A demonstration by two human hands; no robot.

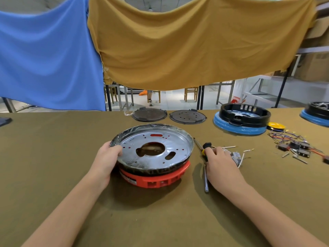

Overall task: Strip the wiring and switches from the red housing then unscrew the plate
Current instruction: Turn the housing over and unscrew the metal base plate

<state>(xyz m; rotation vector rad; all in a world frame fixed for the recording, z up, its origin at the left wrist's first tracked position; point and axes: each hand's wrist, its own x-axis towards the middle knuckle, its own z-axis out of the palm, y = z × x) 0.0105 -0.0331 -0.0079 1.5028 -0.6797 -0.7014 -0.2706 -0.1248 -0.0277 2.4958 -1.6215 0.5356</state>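
plate: (156,148) round shiny metal dish with a raised rim, punched with small holes, slots and a large irregular centre opening; it sits tilted on top of the housing, its rim edged in black
housing: (156,177) red plastic ring under the plate, vented with square openings along its near side, resting on the table in front of the person
left hand: (108,157) fingers curled over the plate's left rim, thumb on top, gripping it
right hand: (220,161) palm down on the table right of the housing, fingertips at the black and yellow handle of a screwdriver; whether it grips the handle, cannot tell
screwdriver: (202,146) thin metal shaft pointing up-left toward the plate's right edge
second tool: (206,180) slim grey metal rod lying on the table, partly under the right hand
wiring: (288,139) loose tangle of red, blue and dark wires with small black box-shaped switches, far right, well apart from the housing
small parts: (236,155) a grey metal piece and short white wire ends just beyond the right hand
table: (53,157) covered in olive-brown matte cloth
discs: (149,114) two dark round flat plates at the far edge
blue ring: (238,129) holds a black circular frame, far right
cloths: (178,41) blue and mustard fabric hung behind the table
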